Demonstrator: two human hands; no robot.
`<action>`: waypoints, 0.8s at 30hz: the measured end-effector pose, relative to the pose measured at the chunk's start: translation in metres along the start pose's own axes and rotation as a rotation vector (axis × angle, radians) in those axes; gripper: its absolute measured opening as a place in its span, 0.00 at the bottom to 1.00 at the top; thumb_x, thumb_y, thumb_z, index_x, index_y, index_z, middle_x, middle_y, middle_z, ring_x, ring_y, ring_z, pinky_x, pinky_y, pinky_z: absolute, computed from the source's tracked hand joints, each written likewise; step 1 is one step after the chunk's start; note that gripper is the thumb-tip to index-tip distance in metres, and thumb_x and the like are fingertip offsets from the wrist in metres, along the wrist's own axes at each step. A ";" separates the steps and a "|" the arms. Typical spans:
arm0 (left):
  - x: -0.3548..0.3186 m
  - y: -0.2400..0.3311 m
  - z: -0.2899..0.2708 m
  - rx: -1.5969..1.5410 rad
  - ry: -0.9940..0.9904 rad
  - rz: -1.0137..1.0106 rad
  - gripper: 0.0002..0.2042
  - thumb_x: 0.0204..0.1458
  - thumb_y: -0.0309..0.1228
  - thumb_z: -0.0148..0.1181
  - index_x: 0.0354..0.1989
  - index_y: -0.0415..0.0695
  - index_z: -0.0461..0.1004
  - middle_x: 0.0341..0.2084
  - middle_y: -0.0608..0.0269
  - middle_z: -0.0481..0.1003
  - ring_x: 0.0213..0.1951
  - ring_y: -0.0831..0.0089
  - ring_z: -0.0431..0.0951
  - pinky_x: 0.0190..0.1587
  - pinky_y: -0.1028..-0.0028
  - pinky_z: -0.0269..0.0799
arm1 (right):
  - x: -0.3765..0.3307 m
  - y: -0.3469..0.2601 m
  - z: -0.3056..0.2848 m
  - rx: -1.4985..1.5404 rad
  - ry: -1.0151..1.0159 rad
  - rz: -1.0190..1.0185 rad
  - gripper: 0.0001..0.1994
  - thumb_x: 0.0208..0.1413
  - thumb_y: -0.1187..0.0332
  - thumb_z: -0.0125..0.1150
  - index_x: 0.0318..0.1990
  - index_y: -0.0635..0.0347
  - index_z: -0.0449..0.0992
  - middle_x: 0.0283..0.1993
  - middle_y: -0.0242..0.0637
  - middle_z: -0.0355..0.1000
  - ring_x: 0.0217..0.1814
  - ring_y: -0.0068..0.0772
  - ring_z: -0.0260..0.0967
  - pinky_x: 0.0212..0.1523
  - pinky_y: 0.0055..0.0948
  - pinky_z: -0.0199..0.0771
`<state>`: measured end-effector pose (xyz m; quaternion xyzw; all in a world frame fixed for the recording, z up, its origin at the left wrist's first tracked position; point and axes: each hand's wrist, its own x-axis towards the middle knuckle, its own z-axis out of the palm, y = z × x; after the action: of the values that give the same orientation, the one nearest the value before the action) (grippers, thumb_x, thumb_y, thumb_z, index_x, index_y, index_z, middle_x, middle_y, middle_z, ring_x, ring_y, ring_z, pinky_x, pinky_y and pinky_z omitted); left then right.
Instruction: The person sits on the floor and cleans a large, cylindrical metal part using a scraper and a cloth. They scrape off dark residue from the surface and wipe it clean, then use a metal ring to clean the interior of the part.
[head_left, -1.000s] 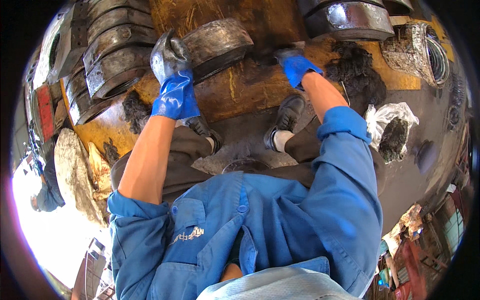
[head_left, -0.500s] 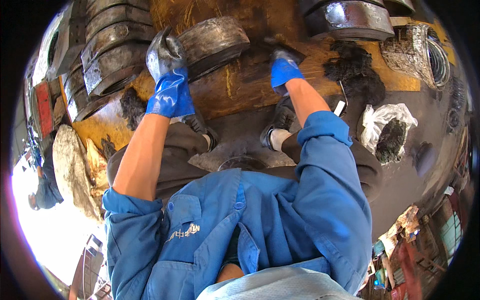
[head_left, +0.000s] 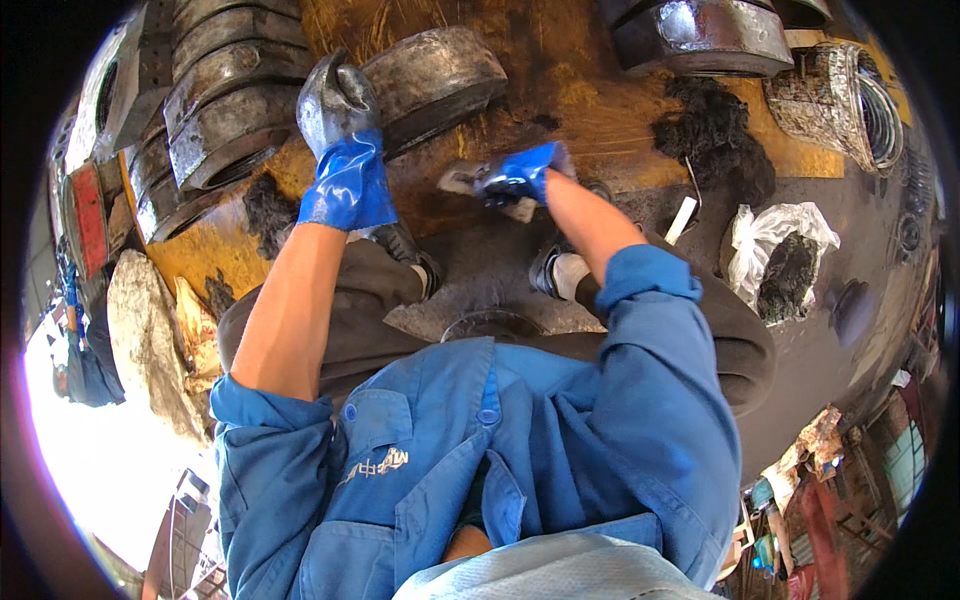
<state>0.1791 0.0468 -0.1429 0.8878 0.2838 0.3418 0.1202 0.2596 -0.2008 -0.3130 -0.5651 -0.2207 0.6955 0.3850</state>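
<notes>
A thick, greasy metal ring stands on its side on the stained yellow-brown work surface. My left hand, in a blue glove with a grimy grey palm, grips the ring's left end; its fingertips are partly hidden. My right hand, in the same kind of glove, hovers low in front of the ring, apart from it. Motion smears its fingers, and a pale patch shows beneath them that I cannot make out.
Several similar rings are stacked at the left; more rings stand far right. Beside those sits a dirty bucket on its side. Black greasy clumps and a clear plastic bag lie at the right. My shoes are close by.
My right hand has swept left and nearer to me, from beyond my right shoe to in front of the ring. My left hand stays at the ring.
</notes>
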 end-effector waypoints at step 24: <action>-0.002 -0.007 -0.001 0.035 -0.029 0.008 0.16 0.58 0.34 0.53 0.48 0.39 0.78 0.41 0.44 0.79 0.43 0.48 0.80 0.49 0.58 0.75 | -0.027 0.032 -0.063 0.153 0.214 0.125 0.14 0.57 0.49 0.59 0.38 0.45 0.83 0.30 0.25 0.77 0.30 0.19 0.70 0.31 0.26 0.67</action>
<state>0.1739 0.0510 -0.1460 0.8957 0.2843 0.3245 0.1075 0.3127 -0.2499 -0.3370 -0.6179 -0.0890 0.6687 0.4040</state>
